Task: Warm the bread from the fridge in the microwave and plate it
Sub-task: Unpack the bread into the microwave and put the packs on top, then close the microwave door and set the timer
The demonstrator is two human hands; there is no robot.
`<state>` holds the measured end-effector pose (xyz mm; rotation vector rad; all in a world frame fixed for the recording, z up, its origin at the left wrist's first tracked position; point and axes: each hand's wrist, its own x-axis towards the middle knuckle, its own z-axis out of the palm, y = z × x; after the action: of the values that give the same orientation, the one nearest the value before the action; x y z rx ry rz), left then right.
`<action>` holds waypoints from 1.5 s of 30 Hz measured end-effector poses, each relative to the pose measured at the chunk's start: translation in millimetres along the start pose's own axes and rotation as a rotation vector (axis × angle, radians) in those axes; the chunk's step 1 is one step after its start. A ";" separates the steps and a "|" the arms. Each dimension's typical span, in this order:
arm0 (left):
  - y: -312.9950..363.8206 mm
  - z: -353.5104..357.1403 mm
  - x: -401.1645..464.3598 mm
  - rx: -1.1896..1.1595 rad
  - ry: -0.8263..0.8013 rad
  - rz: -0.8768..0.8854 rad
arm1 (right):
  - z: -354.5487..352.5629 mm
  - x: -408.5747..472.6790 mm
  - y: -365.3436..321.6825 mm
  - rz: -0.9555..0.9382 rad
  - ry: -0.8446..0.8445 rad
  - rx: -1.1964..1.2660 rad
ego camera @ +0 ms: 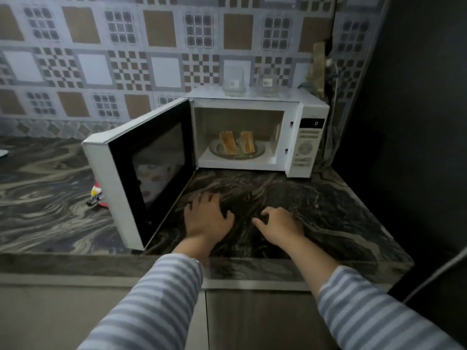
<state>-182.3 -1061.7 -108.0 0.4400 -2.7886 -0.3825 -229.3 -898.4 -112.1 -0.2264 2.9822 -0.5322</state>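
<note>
Bread stands as two slices on the turntable in the microwave, ahead of both hands. Left hand and right hand hover empty, fingers loosely curled. Door gapes leftward; reach in level, lifting slices gently.

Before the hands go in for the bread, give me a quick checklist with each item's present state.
1. Microwave door swung fully open: ok.
2. Bread in reach, two slices on the turntable plate: ok.
3. Left hand free, fingers loosely curled, holding nothing: ok.
4. Right hand free, holding nothing: ok.
5. Display shows a single digit, cooking apparently finished: cannot tell for sure.
6. Serving plate waiting on the counter: not ok, none in view.
</note>
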 end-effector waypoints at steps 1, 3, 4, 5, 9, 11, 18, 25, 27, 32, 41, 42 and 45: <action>-4.4 0.8 -16.4 -0.007 -0.011 -0.016 | 5.6 -12.7 2.8 -0.009 -0.009 -0.003; -11.5 0.2 -48.9 -0.014 -0.045 -0.058 | 16.0 -37.5 6.1 -0.030 -0.026 -0.003; -15.1 -0.9 -64.9 -0.012 -0.053 -0.078 | 20.4 -49.0 6.8 -0.043 -0.034 0.000; -19.2 -3.3 -79.9 -0.011 -0.050 -0.099 | 23.1 -60.3 6.2 -0.051 -0.048 0.001; -43.0 -18.8 -128.2 -0.020 -0.025 -0.165 | 24.1 -98.1 -6.3 -0.120 -0.083 0.014; -57.5 -30.0 -144.2 -0.019 0.001 -0.194 | 21.6 -113.0 -19.9 -0.165 -0.089 0.040; -119.2 -81.7 -146.0 0.010 0.072 -0.290 | 1.5 -144.3 -99.9 -0.300 -0.056 0.026; -180.8 -137.8 -93.6 -0.002 0.190 -0.233 | -32.4 -145.2 -206.2 -0.363 0.166 0.006; -193.5 -146.9 -72.8 -0.051 0.216 -0.182 | -39.9 -140.7 -233.6 -0.368 0.246 -0.020; -210.8 -155.7 -27.1 -0.086 0.162 -0.030 | -39.6 -121.5 -287.0 -0.344 0.420 -0.096; -218.1 -140.2 8.8 -0.052 0.098 0.122 | -10.6 -105.0 -299.0 -0.254 0.584 -0.237; -216.3 -138.9 11.5 -0.048 0.101 0.152 | -10.5 -104.6 -296.4 -0.249 0.586 -0.237; -206.5 -134.5 17.5 -0.055 0.114 0.244 | -11.5 -104.7 -283.8 -0.217 0.599 -0.225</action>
<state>-101.7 -1285.8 -42.1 0.1031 -2.6718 -0.3651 -91.6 -1140.7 6.2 -0.4929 3.6323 -0.3210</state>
